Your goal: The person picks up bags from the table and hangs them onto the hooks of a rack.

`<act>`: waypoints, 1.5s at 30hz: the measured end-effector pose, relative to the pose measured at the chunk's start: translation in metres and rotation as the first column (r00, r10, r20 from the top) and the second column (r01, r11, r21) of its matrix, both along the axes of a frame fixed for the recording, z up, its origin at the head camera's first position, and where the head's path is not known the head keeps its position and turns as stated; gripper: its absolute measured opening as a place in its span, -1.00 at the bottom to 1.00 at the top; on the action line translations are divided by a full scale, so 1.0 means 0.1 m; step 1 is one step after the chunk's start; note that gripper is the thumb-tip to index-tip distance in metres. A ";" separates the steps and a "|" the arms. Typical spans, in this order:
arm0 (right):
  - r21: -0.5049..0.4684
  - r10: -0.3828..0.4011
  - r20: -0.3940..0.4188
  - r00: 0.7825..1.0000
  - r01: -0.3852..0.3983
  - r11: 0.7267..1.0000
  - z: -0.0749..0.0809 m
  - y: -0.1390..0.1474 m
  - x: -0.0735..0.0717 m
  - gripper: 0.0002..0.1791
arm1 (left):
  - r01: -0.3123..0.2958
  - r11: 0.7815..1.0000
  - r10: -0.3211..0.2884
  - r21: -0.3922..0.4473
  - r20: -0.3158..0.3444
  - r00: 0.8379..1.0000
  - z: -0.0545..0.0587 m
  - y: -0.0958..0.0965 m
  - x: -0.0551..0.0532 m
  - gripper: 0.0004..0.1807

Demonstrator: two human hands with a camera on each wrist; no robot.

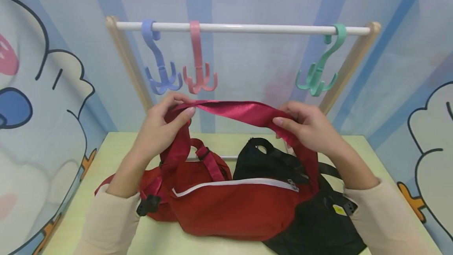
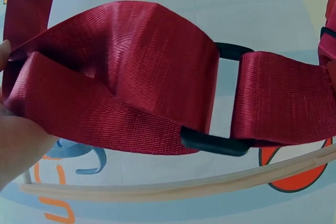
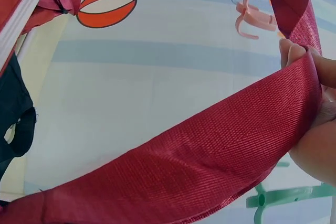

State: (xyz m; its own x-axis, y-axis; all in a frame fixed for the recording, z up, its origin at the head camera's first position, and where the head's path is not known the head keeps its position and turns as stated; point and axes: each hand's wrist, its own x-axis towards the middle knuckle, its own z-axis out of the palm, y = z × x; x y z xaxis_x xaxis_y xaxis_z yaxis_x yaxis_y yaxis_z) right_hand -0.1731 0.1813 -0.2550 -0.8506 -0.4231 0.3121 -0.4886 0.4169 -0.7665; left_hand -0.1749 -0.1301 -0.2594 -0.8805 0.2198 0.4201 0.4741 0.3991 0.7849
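Note:
A red bag (image 1: pixel 237 207) with a white zipper hangs low over the table, its wide red strap (image 1: pixel 244 112) stretched between both hands. My left hand (image 1: pixel 161 127) pinches the strap's left part between thumb and fingers. Beside that grip, the left wrist view shows a black slider buckle (image 2: pixel 215 144) with the webbing looped through it. On the other side, my right hand (image 1: pixel 308 127) pinches the strap, thumb on top. From there the strap (image 3: pixel 199 150) slants down to the bag in the right wrist view.
A white rail (image 1: pixel 247 28) on wooden posts carries blue (image 1: pixel 162 78), pink (image 1: pixel 201 78) and green (image 1: pixel 316 78) claw hooks. Behind the held bag, another red bag (image 1: pixel 212 168) and a black bag (image 1: pixel 318 223) lie on the pale yellow table (image 1: pixel 116 145).

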 end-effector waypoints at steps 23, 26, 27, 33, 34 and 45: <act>0.021 -0.015 -0.010 1.000 0.015 1.000 0.17 -0.37 -0.11 -0.89 | -0.162 0.936 0.199 0.312 -0.089 0.976 0.08 -0.06 0.00 -0.81; 0.013 -0.023 -0.005 1.000 0.024 1.000 0.20 -0.42 -0.14 -0.88 | -0.204 0.916 0.247 0.346 -0.087 0.965 0.09 -0.03 -0.03 -0.76; 0.011 -0.024 -0.007 1.000 0.024 1.000 0.21 -0.43 -0.14 -0.88 | -0.214 0.910 0.260 0.357 -0.088 0.961 0.10 -0.02 -0.03 -0.75; -0.001 -0.035 -0.023 0.999 0.035 0.999 0.30 -0.53 -0.20 -0.86 | -0.240 0.878 0.307 0.414 -0.102 0.946 0.13 -0.01 -0.07 -0.74; -0.004 -0.038 -0.022 0.999 0.038 0.999 0.32 -0.54 -0.21 -0.86 | -0.244 0.874 0.311 0.421 -0.099 0.945 0.14 -0.01 -0.07 -0.74; -0.019 -0.026 -0.026 0.999 0.026 0.999 0.40 -0.77 -0.20 -0.86 | -0.372 0.818 0.440 0.438 -0.063 0.896 0.25 -0.13 -0.05 -0.78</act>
State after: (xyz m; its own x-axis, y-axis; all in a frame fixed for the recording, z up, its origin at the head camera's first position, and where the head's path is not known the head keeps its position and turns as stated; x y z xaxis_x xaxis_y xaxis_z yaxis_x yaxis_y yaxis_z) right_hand -0.1935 0.1039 -0.2154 -0.8529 -0.3948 0.3416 -0.4974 0.4157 -0.7614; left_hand -0.1797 -0.1432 -0.2340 -0.7674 -0.3630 0.5285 0.4683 0.2455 0.8488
